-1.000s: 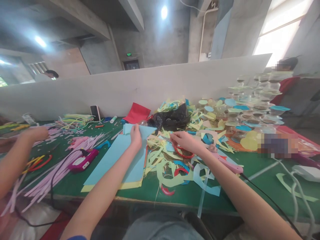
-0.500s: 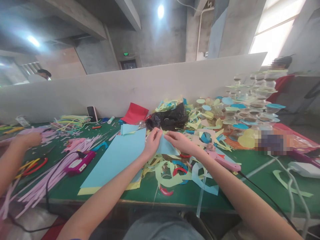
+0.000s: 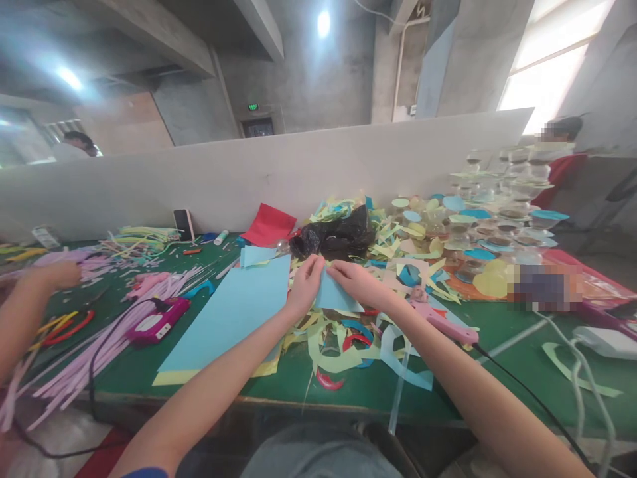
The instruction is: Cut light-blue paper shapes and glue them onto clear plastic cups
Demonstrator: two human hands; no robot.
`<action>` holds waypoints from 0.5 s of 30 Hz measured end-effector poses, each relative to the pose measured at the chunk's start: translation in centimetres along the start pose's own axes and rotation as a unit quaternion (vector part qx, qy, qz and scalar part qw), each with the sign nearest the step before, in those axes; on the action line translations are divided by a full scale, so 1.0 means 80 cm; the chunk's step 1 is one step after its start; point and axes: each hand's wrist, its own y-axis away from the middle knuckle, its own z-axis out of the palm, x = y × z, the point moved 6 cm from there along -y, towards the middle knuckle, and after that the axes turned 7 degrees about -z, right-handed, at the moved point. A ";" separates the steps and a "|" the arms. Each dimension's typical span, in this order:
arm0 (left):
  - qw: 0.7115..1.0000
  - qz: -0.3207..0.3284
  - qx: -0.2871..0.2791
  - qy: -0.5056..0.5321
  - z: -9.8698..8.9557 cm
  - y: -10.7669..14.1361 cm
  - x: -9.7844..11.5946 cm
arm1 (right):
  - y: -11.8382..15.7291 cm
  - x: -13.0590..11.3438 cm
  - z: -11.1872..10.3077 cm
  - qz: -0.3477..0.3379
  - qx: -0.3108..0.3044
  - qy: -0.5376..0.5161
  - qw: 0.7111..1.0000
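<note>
A small piece of light blue paper (image 3: 336, 295) is pinched between both my hands above the scraps. My left hand (image 3: 307, 282) grips its upper left edge with the fingers closed. From the other side, my right hand (image 3: 354, 279) pinches the top edge, close to the left fingertips. Left of my hands lies a stack of large blue sheets (image 3: 229, 318), with yellow sheets showing under its front edge. Ring-shaped green paper offcuts (image 3: 331, 355) and a red curved scrap (image 3: 328, 381) lie below my hands.
A pink glue gun (image 3: 442, 322) with a cord lies by my right forearm. Stacked clear cups with paper discs (image 3: 502, 226) stand at the right. A black plastic bag (image 3: 343, 234) sits behind my hands. Another person's hand (image 3: 62, 272) reaches in at left, near scissors (image 3: 67, 328).
The blue paper hangs slightly more to the right and shows a little more of its surface. Both my hands keep their grip, nearly in place.
</note>
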 end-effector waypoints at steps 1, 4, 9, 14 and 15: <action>1.000 -0.003 0.006 0.006 0.000 -0.002 -0.001 | 0.000 -0.001 -0.002 0.000 0.004 0.005 1.000; 0.998 -0.023 0.048 0.021 -0.012 -0.014 -0.013 | 0.003 0.000 -0.001 0.008 -0.012 0.020 1.000; 0.979 -0.056 0.188 0.056 -0.064 -0.042 -0.049 | 0.008 0.001 0.008 0.002 -0.065 0.000 0.998; 0.960 -0.070 0.266 0.058 -0.109 -0.054 -0.072 | 0.011 0.011 0.013 0.018 -0.089 0.016 0.996; 0.959 -0.071 0.269 0.057 -0.112 -0.055 -0.074 | 0.010 0.015 0.012 0.024 -0.081 0.023 0.996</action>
